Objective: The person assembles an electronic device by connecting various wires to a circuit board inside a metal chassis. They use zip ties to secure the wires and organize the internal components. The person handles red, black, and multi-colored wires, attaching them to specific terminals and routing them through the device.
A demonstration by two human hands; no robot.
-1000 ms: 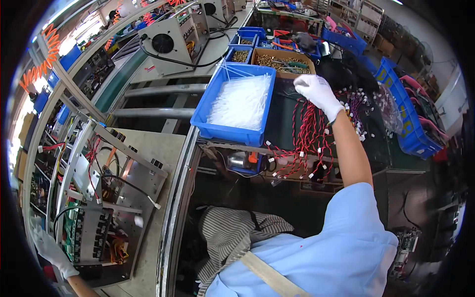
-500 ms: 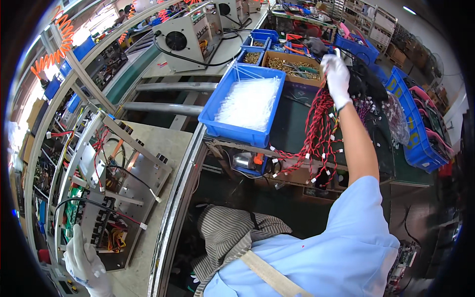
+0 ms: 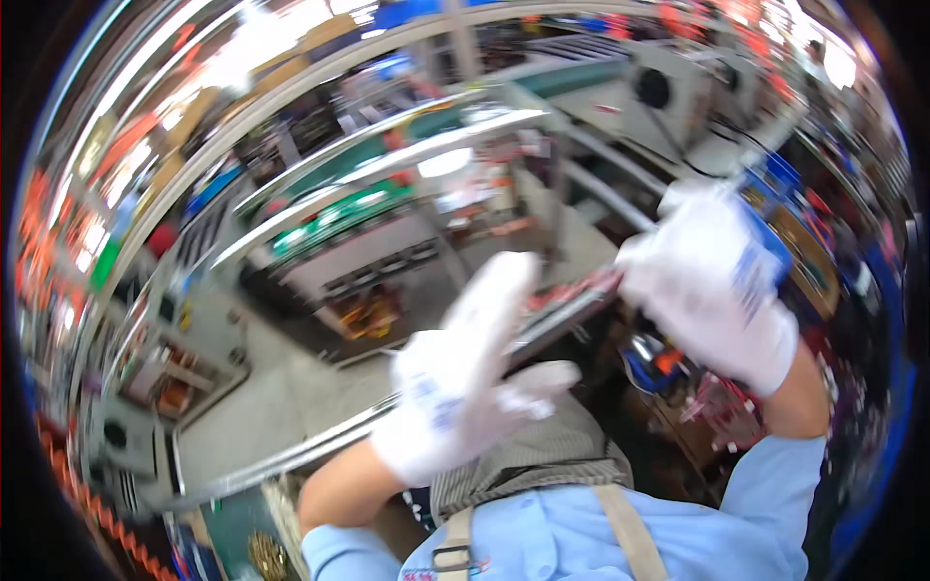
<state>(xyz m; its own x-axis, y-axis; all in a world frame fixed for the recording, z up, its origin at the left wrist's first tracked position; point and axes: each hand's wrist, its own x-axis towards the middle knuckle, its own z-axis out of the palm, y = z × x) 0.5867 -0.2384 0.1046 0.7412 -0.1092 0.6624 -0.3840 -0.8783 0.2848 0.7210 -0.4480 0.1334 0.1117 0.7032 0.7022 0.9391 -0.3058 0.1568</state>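
Here, right of centre, your right hand (image 3: 712, 290) pinches some red wires (image 3: 573, 289); near centre, your left hand (image 3: 455, 382) has its thumb spread from the fingers.

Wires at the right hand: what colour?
The wires look mostly red, though blurred; best seen in the head view.

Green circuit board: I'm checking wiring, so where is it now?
In the head view, the green board is in the upper half, left of centre, just below a pale metal rail, up and left of the left hand.
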